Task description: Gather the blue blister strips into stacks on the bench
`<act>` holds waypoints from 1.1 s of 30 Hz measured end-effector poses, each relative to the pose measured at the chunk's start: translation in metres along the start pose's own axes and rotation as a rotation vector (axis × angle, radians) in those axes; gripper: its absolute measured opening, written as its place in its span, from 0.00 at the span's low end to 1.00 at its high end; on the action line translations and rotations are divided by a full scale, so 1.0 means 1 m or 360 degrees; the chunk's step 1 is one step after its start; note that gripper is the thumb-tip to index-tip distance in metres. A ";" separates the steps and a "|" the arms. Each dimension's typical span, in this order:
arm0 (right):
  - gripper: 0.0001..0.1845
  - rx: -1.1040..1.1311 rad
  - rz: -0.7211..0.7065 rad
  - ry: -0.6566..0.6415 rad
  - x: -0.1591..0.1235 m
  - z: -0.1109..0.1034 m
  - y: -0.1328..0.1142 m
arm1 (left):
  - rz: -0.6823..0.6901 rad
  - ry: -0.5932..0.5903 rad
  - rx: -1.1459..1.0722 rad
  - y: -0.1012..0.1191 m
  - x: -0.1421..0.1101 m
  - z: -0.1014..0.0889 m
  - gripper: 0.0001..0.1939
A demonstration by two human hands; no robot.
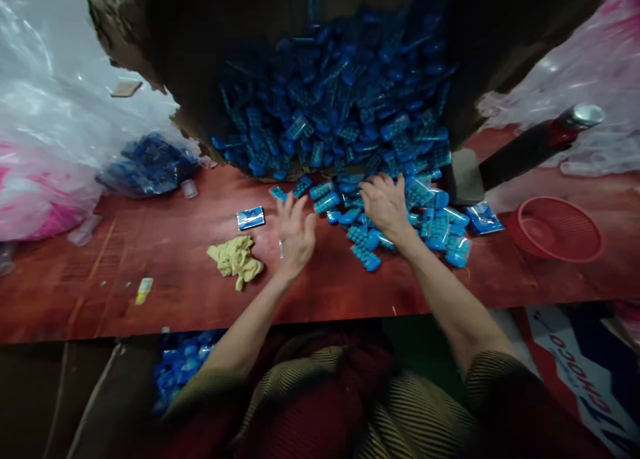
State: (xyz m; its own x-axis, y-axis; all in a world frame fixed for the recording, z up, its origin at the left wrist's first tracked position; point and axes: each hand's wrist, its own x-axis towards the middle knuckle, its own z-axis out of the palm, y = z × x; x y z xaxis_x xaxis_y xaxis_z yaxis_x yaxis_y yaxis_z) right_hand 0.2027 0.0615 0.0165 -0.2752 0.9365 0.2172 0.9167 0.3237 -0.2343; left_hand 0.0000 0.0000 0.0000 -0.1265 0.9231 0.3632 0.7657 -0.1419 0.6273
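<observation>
My left hand [296,238] hovers just above the red table, fingers spread and nothing in them. Right of it, my right hand [386,204] reaches onto a heap of small blue plastic items in clear wrapping [436,224], its fingers apart and bent down among them. The wrapped items spill from a large torn cardboard box [190,79] whose inside holds a deep pile of the same blue pieces [340,92]. Left of my left hand lie a small blue-and-white packet [251,218] and a crumpled yellow cloth [237,260].
A red plastic basket [557,229] stands at the right, near a dark tool with a grey block head [530,149]. Clear bags with pink contents [45,192] crowd the left. Below the table's front edge, more blue pieces [187,359] sit in a container.
</observation>
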 end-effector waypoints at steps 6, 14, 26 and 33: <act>0.22 0.0228 -0.0536 -0.0223 -0.050 0.038 -0.131 | -0.0407 -0.0007 0.0687 -0.091 -0.065 -0.089 0.26; 0.39 0.0329 -0.0875 -0.0381 -0.075 0.105 -0.211 | -0.0527 -0.0140 0.0931 -0.121 -0.073 -0.077 0.25; 0.36 0.0127 -0.0550 -0.0439 -0.113 0.075 -0.140 | -0.0298 0.0022 0.0767 -0.083 -0.086 -0.066 0.24; 0.25 0.0060 -0.0414 -0.0417 -0.123 0.062 -0.154 | 0.0087 -0.0502 0.0653 -0.058 -0.090 -0.034 0.23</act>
State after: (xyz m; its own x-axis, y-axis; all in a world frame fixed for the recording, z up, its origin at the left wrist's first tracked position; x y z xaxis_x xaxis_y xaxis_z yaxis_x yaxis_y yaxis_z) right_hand 0.0774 -0.0950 -0.0329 -0.5668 0.8235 0.0255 0.7964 0.5556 -0.2390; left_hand -0.0546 -0.0869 -0.0455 0.0686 0.9901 0.1229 0.9581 -0.0997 0.2686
